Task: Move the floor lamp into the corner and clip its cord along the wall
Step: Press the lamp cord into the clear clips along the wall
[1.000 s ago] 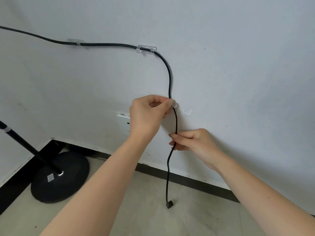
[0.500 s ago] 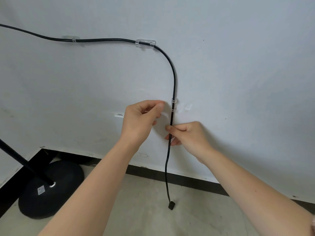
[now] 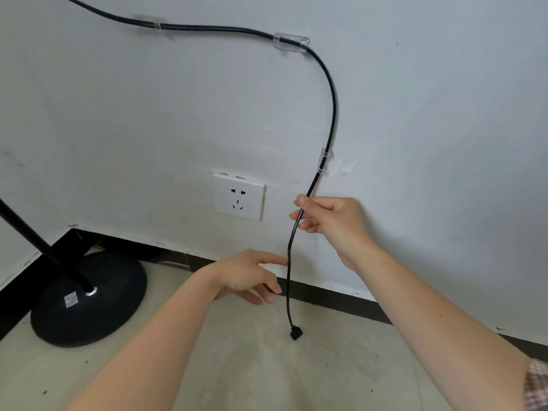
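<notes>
The black lamp cord runs along the white wall through three clear clips: one at upper left, one at the bend, and a small one lower down. Below that clip my right hand pinches the cord. The cord hangs on to a black plug just above the floor. My left hand is lower, fingers spread, index finger close to the hanging cord, holding nothing. The floor lamp's round black base and slanting pole stand in the corner at left.
A white wall socket sits left of the hanging cord. A dark baseboard runs along the foot of the wall. The floor is bare pale concrete. A checked sleeve edge shows at the right border.
My left hand let go at the small clip and dropped down towards the hanging cord, uncovering the socket. The right hand stayed on the cord below the clip. The view shifted.
</notes>
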`<action>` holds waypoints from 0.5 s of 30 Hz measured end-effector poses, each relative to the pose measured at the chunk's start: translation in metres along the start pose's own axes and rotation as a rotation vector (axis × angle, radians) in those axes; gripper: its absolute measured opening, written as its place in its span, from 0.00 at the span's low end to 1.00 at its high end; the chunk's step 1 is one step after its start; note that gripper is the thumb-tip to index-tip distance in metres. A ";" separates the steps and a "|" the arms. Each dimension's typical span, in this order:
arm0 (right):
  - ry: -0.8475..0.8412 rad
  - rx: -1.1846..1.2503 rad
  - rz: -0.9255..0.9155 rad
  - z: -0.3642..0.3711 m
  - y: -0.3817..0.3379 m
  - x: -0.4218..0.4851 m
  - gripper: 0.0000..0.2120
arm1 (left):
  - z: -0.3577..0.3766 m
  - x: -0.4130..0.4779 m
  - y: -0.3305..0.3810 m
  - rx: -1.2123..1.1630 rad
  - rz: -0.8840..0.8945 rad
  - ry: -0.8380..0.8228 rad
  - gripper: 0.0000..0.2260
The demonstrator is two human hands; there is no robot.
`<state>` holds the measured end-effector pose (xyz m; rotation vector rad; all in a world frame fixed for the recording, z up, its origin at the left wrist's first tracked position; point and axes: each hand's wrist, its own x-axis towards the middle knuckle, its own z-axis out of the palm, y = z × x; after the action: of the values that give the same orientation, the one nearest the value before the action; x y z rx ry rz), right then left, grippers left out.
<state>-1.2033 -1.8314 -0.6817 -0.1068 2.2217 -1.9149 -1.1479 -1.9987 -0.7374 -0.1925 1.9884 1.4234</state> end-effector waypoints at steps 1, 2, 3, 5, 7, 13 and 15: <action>0.012 0.015 0.000 0.001 0.000 0.000 0.07 | 0.001 0.001 -0.004 -0.092 0.005 -0.013 0.20; 0.020 0.036 0.002 0.003 0.001 0.000 0.07 | 0.002 0.002 -0.008 -0.195 0.007 -0.022 0.17; 0.023 0.063 0.006 0.004 0.002 0.000 0.07 | 0.002 0.003 -0.011 -0.304 0.005 -0.031 0.16; 0.019 0.114 0.012 0.007 0.004 -0.001 0.08 | 0.002 0.004 -0.015 -0.504 -0.015 -0.053 0.16; 0.013 0.145 0.011 0.010 0.005 -0.001 0.09 | 0.003 0.006 -0.014 -0.643 -0.062 -0.042 0.17; 0.014 0.184 -0.001 0.016 0.008 -0.001 0.10 | 0.006 0.009 -0.012 -0.959 -0.125 0.235 0.03; 0.054 0.170 -0.019 0.016 0.009 -0.001 0.10 | 0.004 0.007 -0.014 -1.026 -0.146 0.239 0.08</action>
<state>-1.1982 -1.8457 -0.6931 -0.0505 2.0863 -2.1308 -1.1449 -1.9992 -0.7535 -0.9589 1.1809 2.2626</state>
